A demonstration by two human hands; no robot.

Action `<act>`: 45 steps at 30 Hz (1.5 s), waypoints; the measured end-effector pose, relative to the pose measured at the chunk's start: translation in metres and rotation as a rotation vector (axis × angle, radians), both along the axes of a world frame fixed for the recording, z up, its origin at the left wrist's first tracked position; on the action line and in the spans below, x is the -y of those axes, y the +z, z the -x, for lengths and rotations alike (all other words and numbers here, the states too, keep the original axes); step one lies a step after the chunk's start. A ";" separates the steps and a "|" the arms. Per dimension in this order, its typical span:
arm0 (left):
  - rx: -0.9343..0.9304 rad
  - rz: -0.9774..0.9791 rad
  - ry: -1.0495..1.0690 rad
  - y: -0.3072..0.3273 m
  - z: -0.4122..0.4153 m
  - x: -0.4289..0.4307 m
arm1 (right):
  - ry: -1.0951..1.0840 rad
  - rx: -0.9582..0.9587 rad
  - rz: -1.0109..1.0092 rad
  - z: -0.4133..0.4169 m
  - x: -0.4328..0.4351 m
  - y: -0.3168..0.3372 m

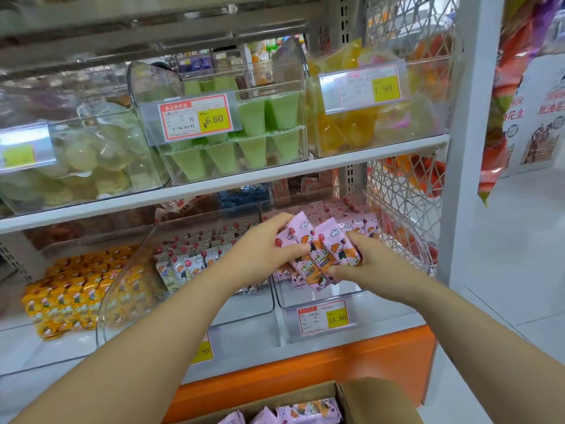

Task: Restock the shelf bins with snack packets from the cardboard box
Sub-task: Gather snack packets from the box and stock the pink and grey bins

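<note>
Left hand: the left hand is gripping the left side of a bunch of pink packets, with the thumb pressing across their fronts and the fingers curling over the top edge.
Right hand: the right hand is clutching the right side of the same bunch, with the fingers wrapping round the packets from the far side.
Pink packets: they are fanning out between the two hands, just above the open top of the right bin; more of the same kind are lying inside that bin, behind the hands.
Right bin: it is sitting at the right end of the lower shelf and is carrying a price tag on its front.
Middle bin: the middle bin, just beside it on the left, is holding white packets.
Yellow packets: the yellow packets are filling the space further left.
Cardboard box: the cardboard box is standing open at the bottom edge, below the arms, showing loose packets of the pink kind inside.
Upper shelf: the upper shelf is bearing clear bins of green cups and orange jellies.
</note>
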State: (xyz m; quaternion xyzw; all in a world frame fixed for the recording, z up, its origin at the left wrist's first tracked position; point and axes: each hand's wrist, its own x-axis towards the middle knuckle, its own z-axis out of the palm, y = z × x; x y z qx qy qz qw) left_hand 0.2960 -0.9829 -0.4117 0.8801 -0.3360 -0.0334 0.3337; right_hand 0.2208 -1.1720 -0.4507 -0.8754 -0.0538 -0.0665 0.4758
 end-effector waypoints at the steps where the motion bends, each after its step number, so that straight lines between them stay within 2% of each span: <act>1: 0.031 -0.039 0.009 0.001 -0.002 0.001 | -0.003 -0.008 0.054 -0.003 -0.002 0.001; 5: 0.185 -0.394 0.060 -0.003 -0.013 0.013 | -0.120 -0.060 0.426 -0.020 -0.004 0.001; 6: 0.230 -0.492 0.088 -0.005 -0.018 0.016 | -0.147 -0.088 0.462 -0.024 -0.003 -0.001; 9: 0.264 -0.650 0.137 -0.012 -0.034 0.024 | -0.187 -0.157 0.424 -0.042 0.000 -0.010; 16: 0.288 -0.807 0.191 -0.023 -0.068 0.040 | -0.170 -0.237 0.345 -0.090 -0.008 -0.027; 19: 0.342 -0.884 0.208 -0.030 -0.078 0.045 | -0.157 -0.210 0.297 -0.103 -0.010 -0.032; 29: 0.522 -0.923 0.286 -0.034 -0.082 0.049 | -0.183 -0.189 0.204 -0.111 -0.010 -0.041; 38: 0.425 -0.605 0.285 -0.026 -0.065 0.037 | -0.241 -0.130 0.257 -0.098 -0.001 -0.038; 45: 0.340 -0.450 0.322 -0.032 -0.044 0.025 | -0.246 -0.098 0.315 -0.101 -0.010 -0.027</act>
